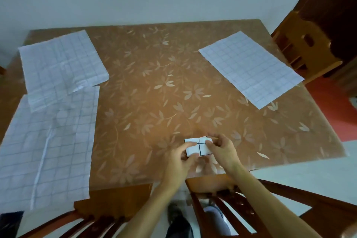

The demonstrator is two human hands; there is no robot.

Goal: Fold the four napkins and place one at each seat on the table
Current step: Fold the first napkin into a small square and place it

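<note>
1. A small folded napkin [199,147] was held just above the near edge of the table [154,92], right of centre, by both hands.
2. Left hand [179,157] was pinched on the napkin's left end, thumb on top and fingers under; right hand [222,148] was closed on its right end. Neither hand was free.
3. Key relation: the napkin lay directly between the two hands, long axis running left-right, parallel to the near edge. Both hands were equally near; the set-down spot at the near seat, judged, was straight below, in front of the chair [222,195].
4. Look of the napkin: white, compact rectangle, several layers thick by the look of it, with dark grid lines crossing on the top face. Edges were slightly blurred, so exact fold count could not be told.
5. Three flat sheets were left unfolded: one [61,67] at the far left corner, overlapping another [48,145] along the left edge, and one [251,67] near the far right corner.
6. Judged progress: first of four nearly done; a last crease or placement was likely due next.
</note>
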